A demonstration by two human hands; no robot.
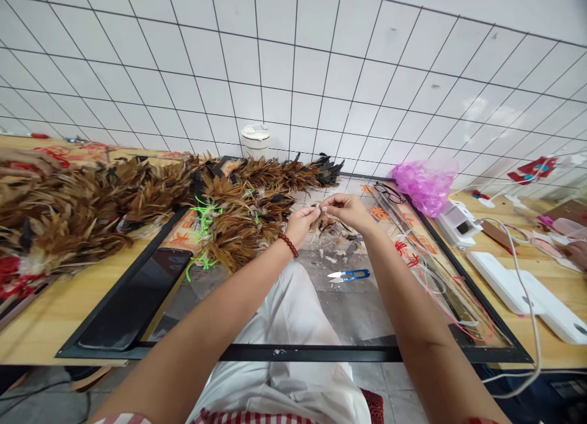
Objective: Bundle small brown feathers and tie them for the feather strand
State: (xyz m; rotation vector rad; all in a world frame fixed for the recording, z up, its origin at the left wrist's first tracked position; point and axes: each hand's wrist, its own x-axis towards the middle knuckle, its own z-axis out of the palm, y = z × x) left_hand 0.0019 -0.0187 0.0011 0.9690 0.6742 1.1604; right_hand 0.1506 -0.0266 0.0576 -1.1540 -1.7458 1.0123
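Note:
My left hand [302,222], with a dark red bead bracelet [290,245] at the wrist, is closed in a pinch over the middle of the glass-topped board [321,301]. My right hand [346,211] meets it fingertip to fingertip, also pinching. Between them is a small grey-brown feather [317,218], mostly hidden by the fingers. Loose feathers and fluff [337,233] lie just under my right hand. Blue-handled thread snips [349,275] rest on the glass nearer to me. Left of my hands lie brown feather bunches [232,243], some tied with bright green string [204,219].
A black phone [137,298] lies on the board's left side. More feather bunches [68,222] cover the left table, by another person's hand [27,161]. A white lidded tub [255,141] stands against the tiled wall. Glasses [389,193], a pink plastic bag [424,185] and white cables [523,289] are right.

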